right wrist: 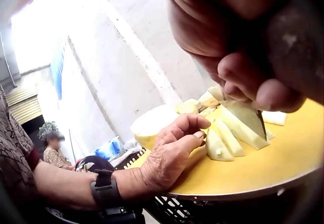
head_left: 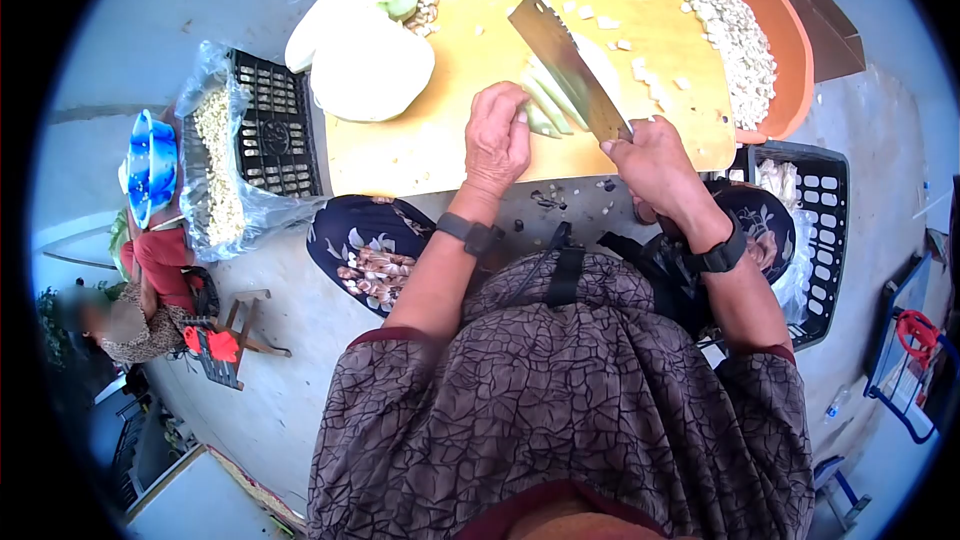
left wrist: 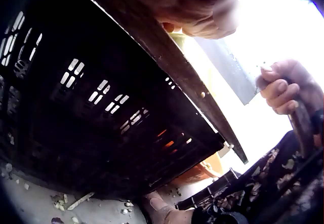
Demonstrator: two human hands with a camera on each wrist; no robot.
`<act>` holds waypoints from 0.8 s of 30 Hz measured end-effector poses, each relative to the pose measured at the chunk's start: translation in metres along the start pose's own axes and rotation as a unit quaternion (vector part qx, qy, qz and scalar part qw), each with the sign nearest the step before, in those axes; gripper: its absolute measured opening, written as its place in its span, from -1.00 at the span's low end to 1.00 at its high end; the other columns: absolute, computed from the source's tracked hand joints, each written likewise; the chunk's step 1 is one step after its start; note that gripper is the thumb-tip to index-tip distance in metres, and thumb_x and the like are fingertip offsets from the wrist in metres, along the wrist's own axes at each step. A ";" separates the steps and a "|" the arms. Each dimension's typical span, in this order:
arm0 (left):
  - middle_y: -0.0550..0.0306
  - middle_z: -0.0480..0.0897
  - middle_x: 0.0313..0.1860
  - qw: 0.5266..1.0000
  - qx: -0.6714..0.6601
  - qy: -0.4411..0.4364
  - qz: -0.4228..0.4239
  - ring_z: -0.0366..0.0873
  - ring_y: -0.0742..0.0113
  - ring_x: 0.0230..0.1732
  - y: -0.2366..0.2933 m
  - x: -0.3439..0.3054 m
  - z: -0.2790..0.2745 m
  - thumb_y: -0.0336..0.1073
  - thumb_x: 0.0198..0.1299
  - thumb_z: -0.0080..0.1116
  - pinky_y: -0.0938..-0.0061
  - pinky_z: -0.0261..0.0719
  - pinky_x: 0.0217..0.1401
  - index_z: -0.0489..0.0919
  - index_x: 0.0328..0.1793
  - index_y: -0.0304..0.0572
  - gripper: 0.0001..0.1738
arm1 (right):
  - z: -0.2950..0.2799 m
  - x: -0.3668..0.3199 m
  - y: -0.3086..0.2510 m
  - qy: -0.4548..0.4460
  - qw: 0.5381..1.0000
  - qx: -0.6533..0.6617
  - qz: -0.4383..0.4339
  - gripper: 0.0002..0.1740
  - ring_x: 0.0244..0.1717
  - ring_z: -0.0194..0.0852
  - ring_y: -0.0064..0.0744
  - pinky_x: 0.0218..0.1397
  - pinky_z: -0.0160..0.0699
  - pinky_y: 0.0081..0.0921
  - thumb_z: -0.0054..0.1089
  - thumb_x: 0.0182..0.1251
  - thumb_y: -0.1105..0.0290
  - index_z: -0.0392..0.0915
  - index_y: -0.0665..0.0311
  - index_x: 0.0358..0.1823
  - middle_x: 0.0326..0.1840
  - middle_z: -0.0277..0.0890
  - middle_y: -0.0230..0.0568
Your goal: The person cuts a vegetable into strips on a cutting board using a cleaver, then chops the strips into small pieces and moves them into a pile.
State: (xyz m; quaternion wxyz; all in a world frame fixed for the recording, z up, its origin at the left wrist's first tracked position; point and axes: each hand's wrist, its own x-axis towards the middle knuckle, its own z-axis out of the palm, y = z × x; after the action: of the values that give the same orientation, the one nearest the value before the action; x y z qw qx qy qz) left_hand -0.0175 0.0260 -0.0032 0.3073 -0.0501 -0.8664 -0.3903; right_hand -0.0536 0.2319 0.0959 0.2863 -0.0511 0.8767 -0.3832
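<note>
On the yellow cutting board (head_left: 455,145), my right hand (head_left: 655,165) grips the handle of a broad-bladed cleaver (head_left: 570,65). The blade stands slanted along pale green vegetable slices (head_left: 545,100), which lean side by side in the right wrist view. My left hand (head_left: 497,140) is at the near left side of these slices, its fingers loosely bent and the fingertips right at the outermost slice (right wrist: 217,145). In the left wrist view, the cleaver blade (left wrist: 230,72) hangs beyond the left hand (left wrist: 202,11), with the right hand (left wrist: 283,85) around its handle.
Large peeled white vegetables (head_left: 372,70) lie at the board's left. Small white cubes (head_left: 730,35) fill an orange basin (head_left: 797,60) at the far right. Black crates (head_left: 270,120) stand on both sides, the left one beside a plastic bag (head_left: 225,210). Another person (head_left: 150,300) sits at left.
</note>
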 end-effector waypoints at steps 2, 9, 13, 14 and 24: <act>-0.06 0.62 -0.01 1.000 -0.007 -0.010 0.009 0.55 -0.09 0.02 -0.001 0.000 -0.001 -0.62 0.03 0.07 0.19 0.56 0.09 0.58 -0.05 -0.23 -0.68 | 0.001 -0.002 0.005 0.003 1.000 0.028 0.009 -0.64 -0.28 0.64 0.18 -0.09 0.56 -0.14 0.23 0.28 0.32 0.61 0.62 -0.33 -0.41 0.56 0.37; -0.08 0.60 0.22 0.993 0.048 -0.087 0.067 0.48 -0.09 0.29 0.006 0.015 -0.014 -0.53 0.01 0.16 0.15 0.37 0.38 0.63 0.07 -0.18 -0.58 | -0.002 -0.006 0.020 0.048 0.998 0.045 -0.020 -0.64 -0.25 0.63 0.21 -0.07 0.56 -0.11 0.22 0.28 0.30 0.61 0.59 -0.36 -0.38 0.57 0.38; -0.07 0.54 0.30 0.968 0.088 -0.203 0.116 0.43 -0.04 0.36 0.014 0.035 -0.029 -0.48 -0.01 0.24 0.14 0.31 0.42 0.60 0.13 -0.16 -0.52 | -0.005 -0.007 0.025 0.058 0.996 0.071 -0.003 -0.64 -0.23 0.62 0.23 -0.05 0.56 -0.09 0.22 0.29 0.28 0.62 0.57 -0.36 -0.35 0.58 0.36; -0.07 0.53 0.32 0.961 0.106 -0.222 0.127 0.42 -0.03 0.36 0.013 0.035 -0.031 -0.47 -0.02 0.26 0.15 0.31 0.42 0.59 0.15 -0.16 -0.50 | -0.006 -0.007 0.029 0.068 0.995 0.068 -0.006 -0.64 -0.22 0.62 0.24 -0.04 0.56 -0.09 0.22 0.29 0.28 0.63 0.56 -0.36 -0.35 0.58 0.36; -0.01 0.56 0.12 0.955 0.149 -0.226 0.119 0.46 -0.05 0.22 0.005 0.015 -0.038 -0.46 -0.03 0.34 0.14 0.37 0.31 0.57 0.16 -0.08 -0.47 | -0.012 -0.017 0.041 0.109 0.993 0.036 -0.026 -0.62 -0.16 0.60 0.27 0.01 0.55 -0.07 0.23 0.30 0.24 0.62 0.53 -0.40 -0.30 0.59 0.33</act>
State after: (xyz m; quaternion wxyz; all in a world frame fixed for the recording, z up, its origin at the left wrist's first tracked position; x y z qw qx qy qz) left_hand -0.0087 0.0004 0.0280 0.1518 -0.1937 -0.9493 -0.1958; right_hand -0.0403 0.2741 0.0815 0.1808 -0.0212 0.8867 -0.4251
